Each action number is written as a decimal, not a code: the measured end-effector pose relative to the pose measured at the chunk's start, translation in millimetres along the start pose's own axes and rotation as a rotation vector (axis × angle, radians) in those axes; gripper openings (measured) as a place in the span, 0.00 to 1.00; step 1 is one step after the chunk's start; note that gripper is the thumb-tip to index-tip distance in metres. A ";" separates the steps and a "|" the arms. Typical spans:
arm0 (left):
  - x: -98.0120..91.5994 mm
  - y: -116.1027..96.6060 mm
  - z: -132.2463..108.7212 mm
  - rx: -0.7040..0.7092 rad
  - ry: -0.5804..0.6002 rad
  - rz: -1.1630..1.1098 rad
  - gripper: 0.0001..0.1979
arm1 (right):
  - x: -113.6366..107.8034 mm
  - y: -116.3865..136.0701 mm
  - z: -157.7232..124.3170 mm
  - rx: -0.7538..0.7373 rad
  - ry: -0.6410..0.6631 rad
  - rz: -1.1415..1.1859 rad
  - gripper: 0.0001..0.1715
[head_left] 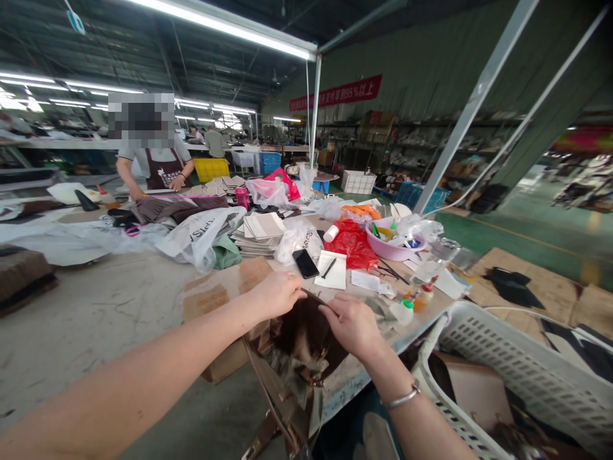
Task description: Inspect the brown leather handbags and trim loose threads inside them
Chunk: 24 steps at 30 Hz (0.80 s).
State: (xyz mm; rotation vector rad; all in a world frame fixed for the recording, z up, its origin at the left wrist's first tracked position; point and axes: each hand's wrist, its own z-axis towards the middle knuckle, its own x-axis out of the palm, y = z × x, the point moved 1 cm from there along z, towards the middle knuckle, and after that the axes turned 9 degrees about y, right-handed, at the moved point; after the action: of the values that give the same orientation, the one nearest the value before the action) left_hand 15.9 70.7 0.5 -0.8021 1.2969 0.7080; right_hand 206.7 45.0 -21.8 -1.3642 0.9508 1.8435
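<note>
A brown handbag (pixel 282 396) with metal fittings and straps stands at the table's near edge, its mouth open toward me. Crumpled light material (pixel 306 351) shows inside it. My left hand (pixel 280 294) pinches the far rim of the bag, fingers closed. On the right side of the same rim, my right hand (pixel 352 322) grips with the thumb on top and the fingers curled; a metal bangle circles that wrist. Just beyond the hands lie a black phone (pixel 305 263) and a white notepad (pixel 331 271) with a black pen on it.
A white plastic basket (pixel 527 326) holding brown bags stands at the right. Farther back are stacked beige panels (pixel 261 227), a red plastic bag (pixel 352 246), a pink basin (pixel 395 249) and small glue bottles (pixel 405 311). Across the table a person in an apron (pixel 165 167) handles dark material.
</note>
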 end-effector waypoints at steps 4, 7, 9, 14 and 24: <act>-0.2 -1.6 0.2 -0.024 -0.020 0.000 0.13 | -2.4 0.3 -3.2 0.022 0.030 -0.056 0.23; 0.4 -1.1 -0.4 -0.022 -0.036 0.000 0.13 | -8.7 -2.8 -5.1 0.029 0.091 -0.037 0.23; 1.4 0.7 -0.5 -0.022 -0.043 0.003 0.13 | -12.9 -4.1 -3.4 0.030 0.102 -0.004 0.21; 4.9 6.8 4.6 -0.036 -0.033 0.004 0.14 | -8.4 4.0 11.3 0.038 0.046 -0.034 0.17; -2.1 11.6 5.9 -0.156 0.100 -0.336 0.12 | -29.3 -76.6 36.7 -0.095 0.248 0.342 0.30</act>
State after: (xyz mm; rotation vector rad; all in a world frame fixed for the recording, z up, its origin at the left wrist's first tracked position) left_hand 9.2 82.0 1.7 -1.1632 1.1663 0.5075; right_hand 259.6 114.2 0.5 -1.5943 1.3063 2.0201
